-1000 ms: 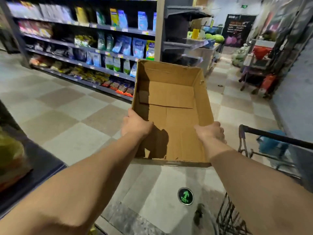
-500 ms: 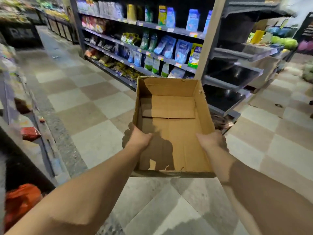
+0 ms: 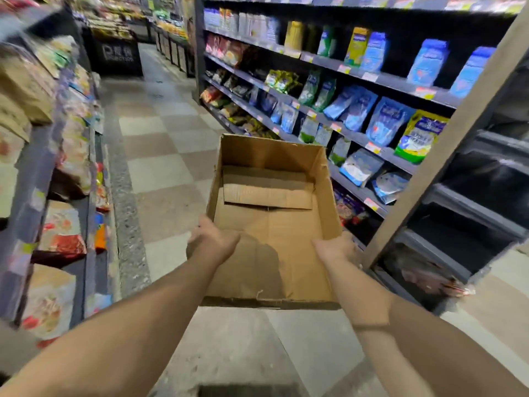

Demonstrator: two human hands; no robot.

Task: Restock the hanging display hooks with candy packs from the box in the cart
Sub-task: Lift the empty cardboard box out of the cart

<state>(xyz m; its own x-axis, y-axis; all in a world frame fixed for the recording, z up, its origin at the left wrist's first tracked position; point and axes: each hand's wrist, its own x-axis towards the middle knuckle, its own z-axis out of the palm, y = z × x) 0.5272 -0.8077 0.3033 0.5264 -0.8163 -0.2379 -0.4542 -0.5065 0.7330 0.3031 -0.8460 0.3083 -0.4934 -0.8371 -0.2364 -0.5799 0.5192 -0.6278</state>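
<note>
Left shelf goods [image 3: 65,156] blurred; fingertips hidden behind box [image 3: 274,224].

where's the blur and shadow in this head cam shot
Head view: the left-hand shelves are smeared by motion blur, while the cardboard box stays fairly sharp; the left hand casts a dark shadow on the box floor; wide-angle distortion tilts the right shelf post.

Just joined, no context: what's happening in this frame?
A person is carrying a cardboard box down a shop aisle, left hand on its left wall, right hand on its right wall. The box is open-topped and looks empty; no candy packs show inside. Stocked shelves run along the right, more goods on the left. No cart in view.
</note>
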